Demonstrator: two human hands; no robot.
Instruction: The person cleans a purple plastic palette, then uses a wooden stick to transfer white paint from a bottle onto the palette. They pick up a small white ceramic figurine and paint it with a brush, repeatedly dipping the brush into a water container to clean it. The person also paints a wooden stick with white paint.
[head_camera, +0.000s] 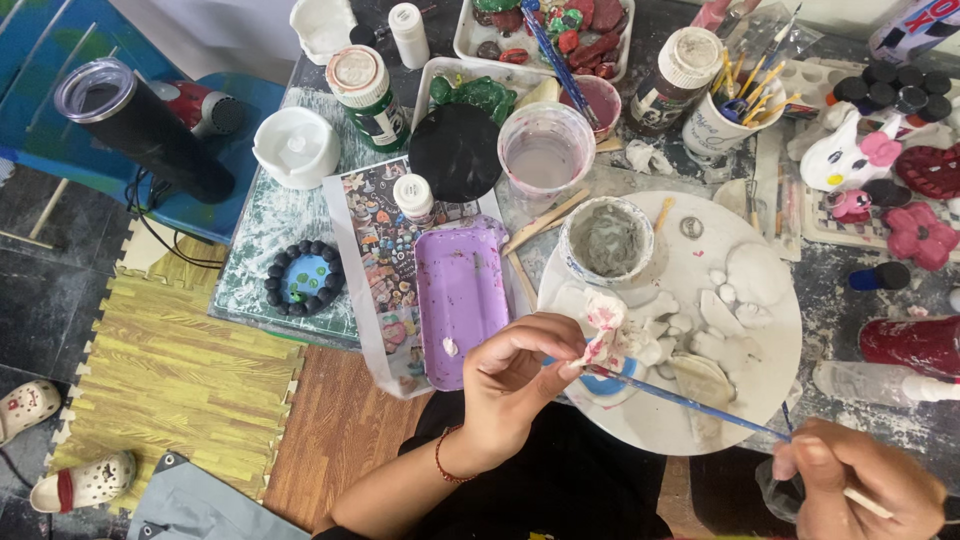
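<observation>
Down over a crowded craft table (860, 290). Left hand (515, 375) raised above the near edge, red cord at the wrist, fingertips pinched together on a small white clay figure (607, 335) with pink patches, held just over the round white board (720, 420). Right hand (865, 490) at the lower right corner, fingers closed around the handle of a thin blue paintbrush (690, 402); brush slanted up and to the left, tip at the underside of the figure, possibly touching, too small to tell. Beneath the tip, a blue-and-white disc (612, 385) on the board. Scattered white clay pieces (745, 275) across the rest of the board, plus a small bowl of grey paste (607, 240) at its far left edge. Just left of the board, an empty lilac tray (461, 300) on a printed sheet (370, 230). Farther back, a clear cup of cloudy water (545, 150), a round black lid (456, 152), a cup of brushes (722, 118), several paint bottles (368, 95). At the right edge, painted figures: a white cat shape (850, 155) and a red flower (920, 235).
</observation>
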